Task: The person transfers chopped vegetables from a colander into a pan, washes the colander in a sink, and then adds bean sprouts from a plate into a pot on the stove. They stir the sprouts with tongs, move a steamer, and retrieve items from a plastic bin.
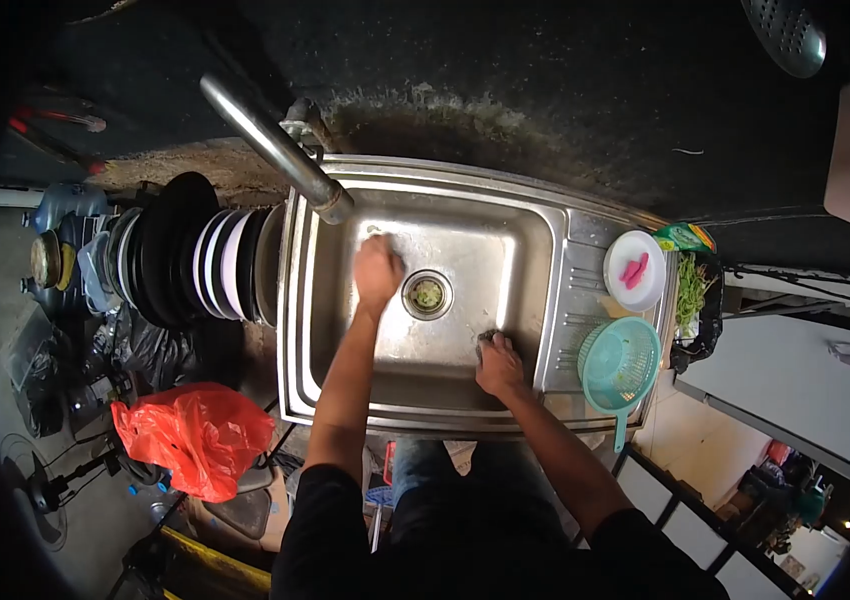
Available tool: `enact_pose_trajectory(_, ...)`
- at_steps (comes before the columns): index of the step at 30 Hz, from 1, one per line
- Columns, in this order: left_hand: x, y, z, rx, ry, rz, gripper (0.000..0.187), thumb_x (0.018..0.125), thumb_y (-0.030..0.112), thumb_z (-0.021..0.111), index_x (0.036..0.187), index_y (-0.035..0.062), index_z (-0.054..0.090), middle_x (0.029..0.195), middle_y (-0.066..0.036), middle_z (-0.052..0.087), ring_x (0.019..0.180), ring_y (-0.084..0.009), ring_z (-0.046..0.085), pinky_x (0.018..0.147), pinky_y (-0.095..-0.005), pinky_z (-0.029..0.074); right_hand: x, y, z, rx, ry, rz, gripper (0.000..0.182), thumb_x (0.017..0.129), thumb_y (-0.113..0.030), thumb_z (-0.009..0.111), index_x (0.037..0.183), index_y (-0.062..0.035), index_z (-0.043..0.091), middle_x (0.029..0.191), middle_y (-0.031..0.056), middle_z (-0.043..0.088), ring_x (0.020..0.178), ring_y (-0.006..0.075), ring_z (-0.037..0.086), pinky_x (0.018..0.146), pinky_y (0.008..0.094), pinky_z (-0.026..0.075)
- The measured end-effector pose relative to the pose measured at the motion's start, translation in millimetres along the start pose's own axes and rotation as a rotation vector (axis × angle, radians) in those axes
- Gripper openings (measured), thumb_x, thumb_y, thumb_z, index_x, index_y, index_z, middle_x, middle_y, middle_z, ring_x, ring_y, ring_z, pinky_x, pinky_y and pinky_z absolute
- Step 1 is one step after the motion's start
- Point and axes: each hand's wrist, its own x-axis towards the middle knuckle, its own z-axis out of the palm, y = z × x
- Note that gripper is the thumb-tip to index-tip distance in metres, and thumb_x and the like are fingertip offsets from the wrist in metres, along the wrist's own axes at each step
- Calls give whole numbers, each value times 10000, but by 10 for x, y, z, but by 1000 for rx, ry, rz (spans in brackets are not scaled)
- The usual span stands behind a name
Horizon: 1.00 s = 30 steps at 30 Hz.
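Two black sleeves (320, 530) nearest. Left hand (378, 268): one sink's (485, 250) left side, blurred, grip can't tell. Right hand (501, 364): near right, closed on one dark item (486, 340). One drain (428, 296) between.

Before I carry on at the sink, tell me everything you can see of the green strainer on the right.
The strainer is pale blue-green and looks like plastic, with a round, perforated bowl and one straight handle. It sits on the ribbed drainboard, open side up, its handle pointing toward you and reaching past the sink's front edge. The white plate is just beyond it; whether they touch is unclear. Neither hand touches it. I cannot tell whether small bits lie inside.
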Motion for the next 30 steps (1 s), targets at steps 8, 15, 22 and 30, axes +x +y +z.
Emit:
enact_pose_trajectory(8,-177,-133,509,-244,-528,202,280,721,26,548,993,-39,561,1062,-264,565,982,-425,549,871,-477,465,-18,8,199,-30,32,21,448,745,-49,656,1176,-34,536,1269,215,384,1149,412,438,953,450,453)
enact_pose_trajectory(15,-873,250,395,-217,-142,-267,299,739,1,562,1035,-39,557,1032,-256,560,983,-389,541,888,-433,451,206,-3,291,68,141,55,407,718,2,657,1104,-47,539,1183,196,414,1070,407,477,926,458,456)
enact_pose_trajectory(22,-1117,560,358,-313,-278,-59,468,719,-12,544,1180,-81,512,1142,-280,553,1106,-404,511,978,-427,405,683,-246,-17,409,771,-57,331,707,52,575,1017,-62,545,1100,173,488,1059,380,488,881,443,440)
enact_pose_trajectory(30,-1099,149,-650,-824,-128,-518,333,808,-89,436,1090,-22,599,1057,-116,639,1026,-202,598,898,-298,457,906,-761,563,-29,277,-264,380,814,-137,579,1173,-15,565,1176,106,540,1132,277,488,930,426,402)
